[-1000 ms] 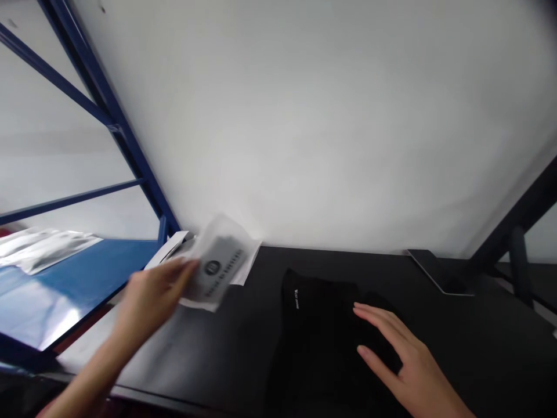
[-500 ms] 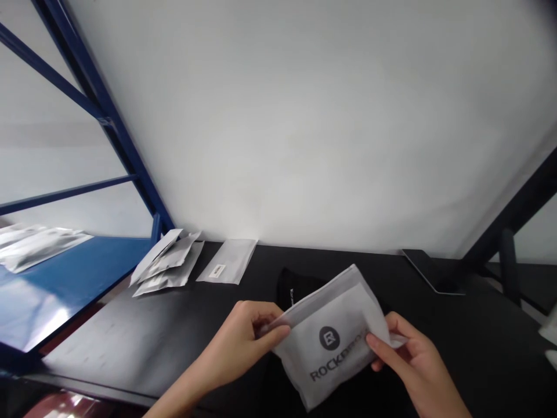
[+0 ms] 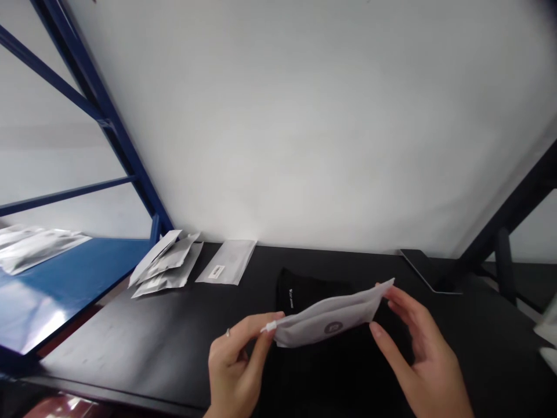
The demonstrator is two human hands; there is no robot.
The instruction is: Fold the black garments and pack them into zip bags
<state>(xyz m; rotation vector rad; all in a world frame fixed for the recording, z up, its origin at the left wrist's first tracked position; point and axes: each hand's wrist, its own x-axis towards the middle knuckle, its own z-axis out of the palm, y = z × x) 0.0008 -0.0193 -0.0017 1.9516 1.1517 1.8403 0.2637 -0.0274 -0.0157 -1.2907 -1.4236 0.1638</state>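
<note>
A whitish translucent zip pouch (image 3: 322, 319) with a round dark logo is held above the black table, tilted so that it looks narrow. My left hand (image 3: 241, 354) wears a ring and pinches the white slider (image 3: 270, 327) at the pouch's left end between thumb and finger. My right hand (image 3: 418, 342) holds the other end, its fingers behind the upper corner and its thumb at the lower edge. Behind the pouch lies a black fabric item (image 3: 300, 290) with small white lettering, partly hidden.
A flat pouch with a label (image 3: 228, 261) lies at the table's back edge, beside a heap of filled pouches (image 3: 169, 264). More pouches (image 3: 43, 247) rest on a blue table (image 3: 104, 273) at left. A dark flat device (image 3: 429, 270) lies at back right, near a frame post (image 3: 507, 226).
The pouch has tipped from facing me to nearly edge-on, with its right end raised. My left hand has shifted from its edge to the slider; my right hand's grip has changed.
</note>
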